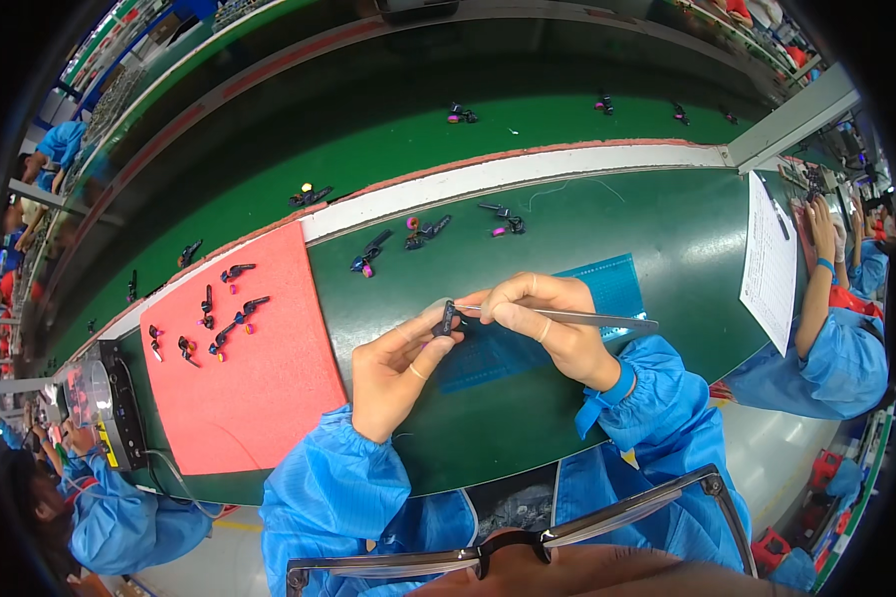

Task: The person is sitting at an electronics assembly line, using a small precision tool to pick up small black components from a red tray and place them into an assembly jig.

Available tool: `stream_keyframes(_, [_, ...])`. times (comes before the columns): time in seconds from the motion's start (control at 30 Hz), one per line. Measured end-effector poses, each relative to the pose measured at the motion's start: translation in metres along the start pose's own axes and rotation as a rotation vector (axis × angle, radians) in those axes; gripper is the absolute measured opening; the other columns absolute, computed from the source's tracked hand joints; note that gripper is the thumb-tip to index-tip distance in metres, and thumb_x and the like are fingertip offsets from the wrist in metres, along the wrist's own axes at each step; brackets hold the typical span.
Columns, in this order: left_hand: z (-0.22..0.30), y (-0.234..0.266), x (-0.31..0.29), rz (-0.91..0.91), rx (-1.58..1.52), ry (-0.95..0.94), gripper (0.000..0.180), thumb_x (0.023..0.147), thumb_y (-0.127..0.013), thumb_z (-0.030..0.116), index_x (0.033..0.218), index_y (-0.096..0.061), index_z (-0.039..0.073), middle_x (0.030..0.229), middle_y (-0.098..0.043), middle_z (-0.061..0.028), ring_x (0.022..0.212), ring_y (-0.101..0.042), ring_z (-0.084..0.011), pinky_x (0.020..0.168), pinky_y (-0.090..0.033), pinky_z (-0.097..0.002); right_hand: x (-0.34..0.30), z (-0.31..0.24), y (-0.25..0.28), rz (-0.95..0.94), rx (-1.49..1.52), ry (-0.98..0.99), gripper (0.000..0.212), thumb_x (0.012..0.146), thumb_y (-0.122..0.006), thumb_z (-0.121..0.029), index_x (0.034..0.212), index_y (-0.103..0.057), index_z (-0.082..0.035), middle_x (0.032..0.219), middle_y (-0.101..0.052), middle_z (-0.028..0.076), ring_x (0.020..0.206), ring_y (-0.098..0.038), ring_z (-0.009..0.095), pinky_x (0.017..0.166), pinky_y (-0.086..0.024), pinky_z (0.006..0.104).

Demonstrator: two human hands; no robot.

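Between the thumb and fingers of my left hand is a small black stem-shaped part, held upright and looking like an earbud piece. My right hand grips metal tweezers, whose tip meets or nearly meets this part; exact contact is too small to tell. Pale finger cots seem to cover some of my fingertips. Under my hands a translucent blue mat lies on the green bench. Beyond them rest a few similar dark parts with pink bits.
A pink foam sheet at left carries several dark parts. A black device with a clear cover stands past it. Behind a white rail, more parts sit on a green conveyor belt. Right lie a paper sheet and a person's arm.
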State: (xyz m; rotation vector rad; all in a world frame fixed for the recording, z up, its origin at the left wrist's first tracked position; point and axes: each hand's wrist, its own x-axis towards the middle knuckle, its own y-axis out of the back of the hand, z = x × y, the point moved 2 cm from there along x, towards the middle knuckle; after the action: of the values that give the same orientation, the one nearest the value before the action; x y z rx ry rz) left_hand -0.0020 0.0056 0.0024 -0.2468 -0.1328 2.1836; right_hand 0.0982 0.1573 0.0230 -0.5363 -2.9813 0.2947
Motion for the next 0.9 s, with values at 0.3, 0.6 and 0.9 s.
stream_keyframes(0.3, [0.001, -0.001, 0.000, -0.003, 0.021, 0.004, 0.036, 0.082, -0.055, -0.005, 0.117, -0.050, -0.005, 0.109, -0.057, -0.0154, 0.096, -0.059, -0.0213, 0.085, -0.047, -0.0290, -0.001, -0.002, -0.001, 0.011, -0.023, 0.006, 0.014, 0.085, -0.055, -0.007, 0.090, -0.059, 0.005, 0.098, -0.062, 0.016, 0.090, -0.059, 0.018, 0.082, -0.047, 0.0294])
stream_keyframes(0.6, [0.001, -0.002, 0.000, 0.032, 0.052, -0.028, 0.034, 0.082, -0.055, -0.005, 0.116, -0.051, -0.005, 0.106, -0.059, -0.0155, 0.094, -0.059, -0.0202, 0.084, -0.047, -0.0283, -0.004, -0.004, -0.004, 0.027, -0.108, 0.027, 0.014, 0.083, -0.057, -0.008, 0.090, -0.060, 0.003, 0.096, -0.062, 0.016, 0.088, -0.060, 0.018, 0.079, -0.048, 0.0292])
stream_keyframes(0.9, [-0.005, 0.006, 0.007, 0.169, -0.027, 0.032, 0.032, 0.083, -0.055, -0.003, 0.115, -0.052, -0.004, 0.103, -0.060, -0.0154, 0.092, -0.060, -0.0193, 0.083, -0.047, -0.0267, 0.000, 0.014, -0.001, -0.021, -0.107, -0.255, 0.016, 0.083, -0.057, -0.013, 0.083, -0.061, 0.003, 0.071, -0.060, 0.007, 0.064, -0.058, 0.011, 0.057, -0.047, 0.0226])
